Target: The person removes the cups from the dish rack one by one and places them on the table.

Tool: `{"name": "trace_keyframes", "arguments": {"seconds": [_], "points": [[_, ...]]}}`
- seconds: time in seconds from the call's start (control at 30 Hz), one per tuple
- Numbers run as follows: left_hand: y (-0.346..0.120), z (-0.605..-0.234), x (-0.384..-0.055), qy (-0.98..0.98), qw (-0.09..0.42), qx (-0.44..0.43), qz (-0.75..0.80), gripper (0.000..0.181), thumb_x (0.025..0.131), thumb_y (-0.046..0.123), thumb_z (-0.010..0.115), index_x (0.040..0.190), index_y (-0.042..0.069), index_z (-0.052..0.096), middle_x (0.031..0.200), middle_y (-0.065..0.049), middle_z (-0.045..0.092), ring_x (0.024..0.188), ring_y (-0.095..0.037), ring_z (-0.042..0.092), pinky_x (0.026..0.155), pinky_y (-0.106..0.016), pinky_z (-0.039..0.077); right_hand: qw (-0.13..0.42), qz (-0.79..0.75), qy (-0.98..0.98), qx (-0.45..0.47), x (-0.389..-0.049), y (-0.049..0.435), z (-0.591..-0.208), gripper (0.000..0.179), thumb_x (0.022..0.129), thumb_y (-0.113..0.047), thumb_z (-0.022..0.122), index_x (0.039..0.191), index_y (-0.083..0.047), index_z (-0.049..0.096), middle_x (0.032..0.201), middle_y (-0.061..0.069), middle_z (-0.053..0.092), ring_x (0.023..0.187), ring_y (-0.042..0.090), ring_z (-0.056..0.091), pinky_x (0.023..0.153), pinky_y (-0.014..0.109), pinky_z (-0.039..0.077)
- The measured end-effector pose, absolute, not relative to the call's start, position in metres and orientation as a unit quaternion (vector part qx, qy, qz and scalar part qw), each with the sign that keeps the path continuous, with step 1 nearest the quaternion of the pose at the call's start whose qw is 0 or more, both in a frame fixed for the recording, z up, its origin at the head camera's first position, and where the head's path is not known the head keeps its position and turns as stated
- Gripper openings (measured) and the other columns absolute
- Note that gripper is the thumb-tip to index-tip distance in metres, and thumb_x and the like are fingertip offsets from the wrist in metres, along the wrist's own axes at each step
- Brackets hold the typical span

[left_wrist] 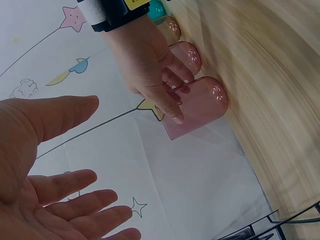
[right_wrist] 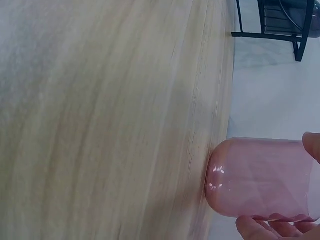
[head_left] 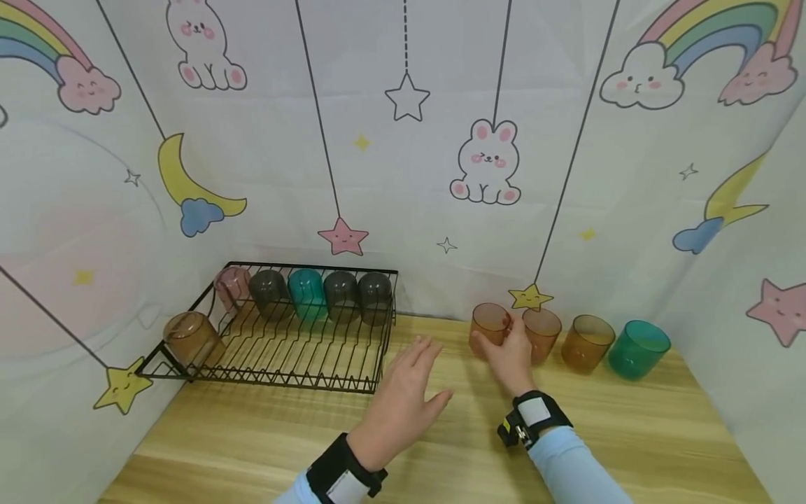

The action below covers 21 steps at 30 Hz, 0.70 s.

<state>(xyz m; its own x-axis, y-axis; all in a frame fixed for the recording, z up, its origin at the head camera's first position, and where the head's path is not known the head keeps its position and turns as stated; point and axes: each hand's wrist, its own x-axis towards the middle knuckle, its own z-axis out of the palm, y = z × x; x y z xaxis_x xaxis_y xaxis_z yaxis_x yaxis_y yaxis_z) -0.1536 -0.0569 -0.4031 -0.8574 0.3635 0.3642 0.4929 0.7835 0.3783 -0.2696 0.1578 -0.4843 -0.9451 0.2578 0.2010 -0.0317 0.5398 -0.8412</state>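
Note:
Thumb and fingers of my right hand (head_left: 513, 357) grip a pink glass cup (head_left: 486, 329) that stands upright on the table, first in a row along the wall. In the right wrist view the fingers lie on both sides of this pink cup (right_wrist: 265, 179). My left hand (head_left: 403, 402) hovers over the table between rack and row, fingers extended, holding nothing. Beside the gripped cup stand another pink cup (head_left: 541, 334), an amber cup (head_left: 587, 343) and a teal cup (head_left: 639, 350).
A black wire rack (head_left: 302, 381) sits at the left. Along its back stand upside-down cups: a pink one (head_left: 231, 285), a teal one (head_left: 307, 294) and several dark grey ones (head_left: 269, 294). An amber cup (head_left: 192, 337) is at its front left corner. A patterned cloth wall (head_left: 415, 182) rises behind.

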Motion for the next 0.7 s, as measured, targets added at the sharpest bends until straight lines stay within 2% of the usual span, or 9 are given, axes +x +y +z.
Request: {"name": "trace_keyframes", "arguments": {"seconds": [0.17,0.43,0.53,0.7], "points": [[-0.061,-0.402,-0.152,-0.935,0.138,-0.226,-0.238,0.07,0.08,0.036,0.073,0.138,0.011,0.043,0.145,-0.01,0.041,0.135,-0.029,0.038,0.108,-0.047,0.035,0.133,0.463,-0.873,-0.069,-0.262,0.16,-0.483,0.088,0.077,-0.039,0.074,0.143,-0.006,0.027,0.137,0.017,0.045,0.126,0.034,0.044,0.101,0.049,0.04],[-0.076,-0.398,-0.153,-0.932,0.161,-0.211,-0.248,0.067,0.078,0.033,0.075,0.134,0.01,0.047,0.143,-0.012,0.043,0.134,-0.031,0.04,0.106,-0.05,0.037,0.071,0.427,-0.9,-0.062,-0.238,0.16,-0.456,0.102,0.079,-0.045,0.07,0.148,-0.001,0.009,0.149,0.025,0.026,0.137,0.041,0.025,0.109,0.057,0.027],[-0.083,-0.399,-0.155,-0.935,0.165,-0.198,-0.244,0.066,0.078,0.033,0.075,0.133,0.011,0.049,0.142,-0.011,0.044,0.133,-0.03,0.041,0.105,-0.047,0.04,0.064,0.417,-0.905,-0.051,-0.229,0.161,-0.444,0.103,0.079,-0.047,0.069,0.148,0.0,0.009,0.15,0.024,0.023,0.138,0.041,0.023,0.11,0.058,0.025],[-0.109,-0.395,-0.162,-0.938,0.204,-0.163,-0.227,0.066,0.076,0.03,0.077,0.132,0.009,0.05,0.138,-0.014,0.048,0.131,-0.032,0.043,0.104,-0.048,0.04,0.058,0.4,-0.915,-0.014,-0.213,0.167,-0.431,0.101,0.079,-0.056,0.066,0.148,-0.002,0.016,0.15,0.021,0.025,0.137,0.038,0.027,0.108,0.055,0.03]]}}
